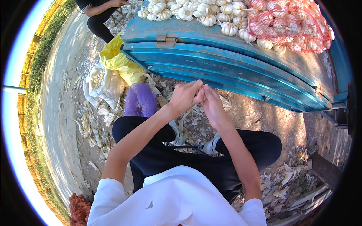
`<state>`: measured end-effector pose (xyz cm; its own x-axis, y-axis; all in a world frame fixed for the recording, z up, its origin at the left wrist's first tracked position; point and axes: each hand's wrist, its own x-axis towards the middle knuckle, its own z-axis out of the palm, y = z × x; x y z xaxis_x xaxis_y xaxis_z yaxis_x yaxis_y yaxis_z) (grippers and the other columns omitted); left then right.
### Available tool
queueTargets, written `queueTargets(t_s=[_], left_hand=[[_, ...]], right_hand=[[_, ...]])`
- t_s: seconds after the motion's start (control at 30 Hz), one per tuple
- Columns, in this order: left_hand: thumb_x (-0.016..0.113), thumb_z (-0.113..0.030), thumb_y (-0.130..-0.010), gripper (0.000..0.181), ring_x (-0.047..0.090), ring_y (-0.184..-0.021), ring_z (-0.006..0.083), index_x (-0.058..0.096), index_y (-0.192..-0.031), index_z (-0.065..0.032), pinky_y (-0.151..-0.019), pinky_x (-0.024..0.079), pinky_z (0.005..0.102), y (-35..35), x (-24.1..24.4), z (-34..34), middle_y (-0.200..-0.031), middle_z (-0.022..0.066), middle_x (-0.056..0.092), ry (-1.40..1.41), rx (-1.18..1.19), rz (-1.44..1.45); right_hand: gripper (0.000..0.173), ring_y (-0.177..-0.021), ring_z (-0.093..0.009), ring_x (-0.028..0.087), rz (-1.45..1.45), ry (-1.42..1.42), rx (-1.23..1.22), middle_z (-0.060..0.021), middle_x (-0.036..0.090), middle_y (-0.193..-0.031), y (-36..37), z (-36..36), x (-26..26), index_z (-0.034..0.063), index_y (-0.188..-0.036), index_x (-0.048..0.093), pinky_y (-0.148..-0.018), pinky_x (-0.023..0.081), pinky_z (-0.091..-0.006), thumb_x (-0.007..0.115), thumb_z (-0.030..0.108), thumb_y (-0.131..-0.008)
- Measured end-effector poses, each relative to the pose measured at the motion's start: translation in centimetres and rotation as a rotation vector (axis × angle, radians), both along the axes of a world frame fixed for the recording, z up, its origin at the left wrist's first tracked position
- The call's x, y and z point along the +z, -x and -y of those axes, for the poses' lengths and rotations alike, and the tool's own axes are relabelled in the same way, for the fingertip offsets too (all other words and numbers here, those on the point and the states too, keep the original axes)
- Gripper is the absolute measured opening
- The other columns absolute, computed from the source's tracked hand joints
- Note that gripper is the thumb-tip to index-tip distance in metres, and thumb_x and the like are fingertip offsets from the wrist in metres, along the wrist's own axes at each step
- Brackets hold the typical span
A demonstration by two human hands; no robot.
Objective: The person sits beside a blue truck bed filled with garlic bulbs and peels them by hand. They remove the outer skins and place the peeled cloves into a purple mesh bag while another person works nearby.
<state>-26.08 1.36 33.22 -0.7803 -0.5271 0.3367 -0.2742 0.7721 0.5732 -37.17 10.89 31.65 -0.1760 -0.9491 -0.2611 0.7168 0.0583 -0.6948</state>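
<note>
My left hand (183, 95) and my right hand (211, 106) meet before me, above the ground and close to the blue metal side panel. Their fingers curl together around a small pale piece of garlic (200, 90), mostly hidden by the fingers and thumbs. Beyond the hands, loose garlic bulbs (208, 19) lie heaped on the blue metal truck bed (195, 31). A red mesh bag (291, 25) full of garlic bulbs rests on the right of that bed.
The lowered blue side panel (226, 67) hangs ahead. At left stand a yellow woven sack (118, 59), a white sack (103, 84) holding garlic pieces, and purple netting (141, 100). Dry husks (89, 127) litter the ground. Another person (99, 17) sits at upper left.
</note>
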Motion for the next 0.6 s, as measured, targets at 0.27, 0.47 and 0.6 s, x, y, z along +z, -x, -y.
queueTargets(t_s=[0.27, 0.47, 0.6], left_hand=[[0.041, -0.039, -0.101, 0.039, 0.058, -0.062, 0.0378, 0.049, -0.084, -0.0054, -0.054, 0.045, 0.0437, 0.15, -0.22, -0.04, -0.069, 0.0143, 0.055, -0.036, 0.022, -0.016], [0.049, -0.032, -0.098, 0.032, 0.058, -0.060, 0.0366, 0.049, -0.083, -0.0051, -0.054, 0.045, 0.0429, 0.19, 0.08, -0.25, -0.071, 0.0141, 0.056, -0.045, 0.016, -0.015], [0.044, -0.035, -0.100, 0.034, 0.057, -0.060, 0.0382, 0.050, -0.084, -0.0052, -0.054, 0.044, 0.0437, 0.15, 0.26, -0.31, -0.069, 0.0152, 0.056, -0.070, 0.018, -0.019]], right_hand=[[0.031, -0.087, -0.008, 0.051, -0.009, -0.064, 0.008, 0.0020, 0.056, -0.094, -0.16, 0.12, 0.68, 0.0084, -0.108, 0.057, -0.080, 0.042, -0.0287, 0.039, 0.033, -0.107], [0.031, -0.087, -0.008, 0.052, -0.002, -0.076, -0.021, 0.0013, 0.057, -0.095, -0.31, -0.01, -0.12, 0.0085, -0.108, 0.058, -0.081, 0.042, -0.0288, 0.040, 0.034, -0.107], [0.031, -0.089, -0.008, 0.052, 0.027, -0.042, -0.014, 0.0013, 0.057, -0.096, -0.21, 0.15, 0.09, 0.0072, -0.109, 0.058, -0.083, 0.043, -0.0283, 0.041, 0.033, -0.106]])
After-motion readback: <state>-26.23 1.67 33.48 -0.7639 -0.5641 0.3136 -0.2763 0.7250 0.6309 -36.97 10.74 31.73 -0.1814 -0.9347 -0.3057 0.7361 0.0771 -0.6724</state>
